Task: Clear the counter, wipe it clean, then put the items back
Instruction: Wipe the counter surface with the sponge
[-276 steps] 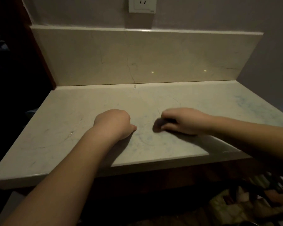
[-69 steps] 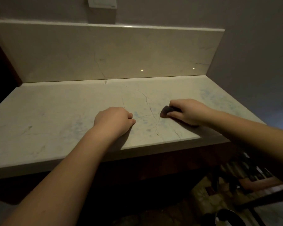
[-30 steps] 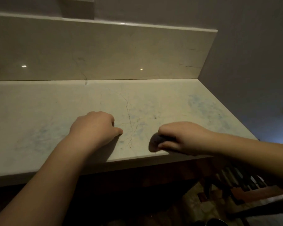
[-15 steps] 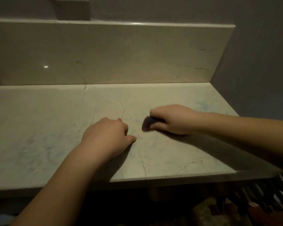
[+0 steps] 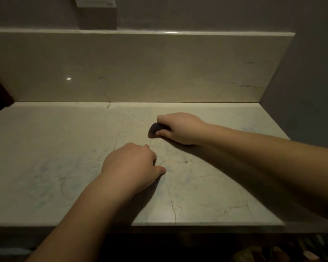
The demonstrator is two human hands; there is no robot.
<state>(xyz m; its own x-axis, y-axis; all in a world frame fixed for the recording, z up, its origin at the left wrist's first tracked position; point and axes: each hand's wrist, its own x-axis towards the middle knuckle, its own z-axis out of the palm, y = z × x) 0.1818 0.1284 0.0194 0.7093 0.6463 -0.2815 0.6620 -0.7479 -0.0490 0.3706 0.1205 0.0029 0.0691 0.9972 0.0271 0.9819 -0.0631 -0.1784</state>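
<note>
Right hand (image 5: 180, 128) grips a small dark cloth (image 5: 155, 128), pressed to the counter (image 5: 45, 148) just past centre, toward 1 o'clock. Cloth protrudes at the hand's 9 o'clock side. Left hand (image 5: 130, 166) lies clenched, empty as far as visible, knuckles down on the counter, near the right hand at its 7 o'clock. Backsplash (image 5: 140, 69) stands at 12 o'clock.

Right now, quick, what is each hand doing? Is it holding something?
Left hand: closed in a loose fist, resting on the counter, nothing visible in it.
Right hand: closed on a small dark wiping pad, pressed to the counter.
</note>
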